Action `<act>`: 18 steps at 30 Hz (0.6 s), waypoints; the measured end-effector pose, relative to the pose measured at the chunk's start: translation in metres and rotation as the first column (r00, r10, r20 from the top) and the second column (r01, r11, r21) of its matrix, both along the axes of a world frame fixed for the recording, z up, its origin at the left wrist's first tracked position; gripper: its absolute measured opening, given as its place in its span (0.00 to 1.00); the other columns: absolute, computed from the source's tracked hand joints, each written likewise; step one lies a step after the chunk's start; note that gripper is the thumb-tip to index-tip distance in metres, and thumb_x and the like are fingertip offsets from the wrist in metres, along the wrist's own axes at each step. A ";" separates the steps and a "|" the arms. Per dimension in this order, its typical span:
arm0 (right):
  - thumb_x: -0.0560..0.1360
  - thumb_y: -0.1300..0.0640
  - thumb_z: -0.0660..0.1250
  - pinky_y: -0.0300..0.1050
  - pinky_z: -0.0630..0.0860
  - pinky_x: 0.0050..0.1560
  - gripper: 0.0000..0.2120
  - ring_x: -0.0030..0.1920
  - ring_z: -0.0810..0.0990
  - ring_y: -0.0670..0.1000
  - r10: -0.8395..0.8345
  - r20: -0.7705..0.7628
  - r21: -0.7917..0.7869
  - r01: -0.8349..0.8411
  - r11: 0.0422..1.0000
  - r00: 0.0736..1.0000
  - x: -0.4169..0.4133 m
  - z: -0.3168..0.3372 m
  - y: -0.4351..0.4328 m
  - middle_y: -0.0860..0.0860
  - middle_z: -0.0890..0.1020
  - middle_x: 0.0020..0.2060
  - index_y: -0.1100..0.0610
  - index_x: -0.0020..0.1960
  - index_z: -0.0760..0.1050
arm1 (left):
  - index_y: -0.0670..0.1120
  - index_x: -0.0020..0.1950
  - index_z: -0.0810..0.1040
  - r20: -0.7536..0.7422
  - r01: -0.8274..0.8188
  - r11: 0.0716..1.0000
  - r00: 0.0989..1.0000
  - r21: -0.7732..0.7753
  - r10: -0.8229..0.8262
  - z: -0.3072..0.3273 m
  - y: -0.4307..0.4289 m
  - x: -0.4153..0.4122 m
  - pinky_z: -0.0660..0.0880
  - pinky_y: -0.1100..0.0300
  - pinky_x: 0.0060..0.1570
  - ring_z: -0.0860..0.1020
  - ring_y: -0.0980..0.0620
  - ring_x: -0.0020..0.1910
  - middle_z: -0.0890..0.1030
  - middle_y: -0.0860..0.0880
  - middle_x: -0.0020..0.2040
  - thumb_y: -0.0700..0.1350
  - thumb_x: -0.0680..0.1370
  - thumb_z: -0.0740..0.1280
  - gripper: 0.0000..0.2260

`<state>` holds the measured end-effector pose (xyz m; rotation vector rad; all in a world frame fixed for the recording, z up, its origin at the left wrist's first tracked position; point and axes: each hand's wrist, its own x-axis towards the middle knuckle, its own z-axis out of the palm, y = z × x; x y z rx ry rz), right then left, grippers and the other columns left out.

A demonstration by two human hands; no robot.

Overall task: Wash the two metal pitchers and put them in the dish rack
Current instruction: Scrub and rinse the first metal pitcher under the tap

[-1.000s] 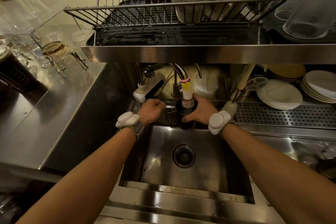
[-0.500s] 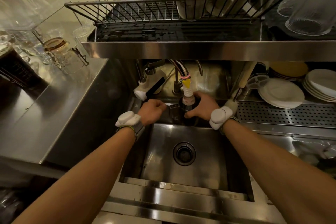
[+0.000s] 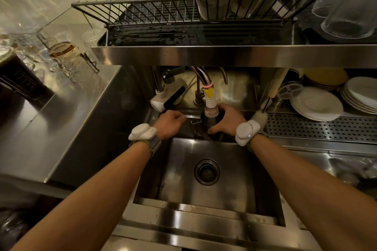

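1. We see the metal pitcher point(image 3: 210, 123) upright at the far edge of the sink point(image 3: 224, 179), directly under the faucet nozzle point(image 3: 210, 104); its long axis is vertical, mouth up toward the nozzle.
2. Right hand point(image 3: 229, 120) wraps the pitcher's right side, fingers curled round the wall, so it is gripping it. Pitcher lies just left of that palm, touching.
3. Left hand point(image 3: 170, 123) is closed in a loose fist just left of the pitcher, near its handle side. Whether it pinches the handle or a tap lever we cannot tell; too dark.
4. Right hand is the nearer one and carries the load. The dish rack point(image 3: 183, 12) sits well above and beyond both hands, so we judge the coming lift goes up and away from the right hand, keeping clear of the nozzle.
5. Only one pitcher visible; the second we cannot locate.
6. Versus the earlier frames: almost no change. Both hands keep the same places and the pitcher stays under the nozzle; only the camera has shifted slightly.
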<state>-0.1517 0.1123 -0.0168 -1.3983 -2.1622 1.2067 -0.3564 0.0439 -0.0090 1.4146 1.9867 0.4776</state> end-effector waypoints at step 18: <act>0.57 0.58 0.81 0.43 0.75 0.52 0.35 0.52 0.78 0.50 0.036 -0.016 -0.051 -0.037 0.998 0.999 -0.003 0.002 0.003 0.50 0.80 0.53 0.55 0.61 0.72 | 0.47 0.53 0.79 0.042 -0.007 1.000 0.999 -0.009 0.008 -0.005 0.004 0.005 0.68 0.60 0.47 0.75 0.52 0.45 0.78 0.49 0.46 0.50 0.81 0.57 0.13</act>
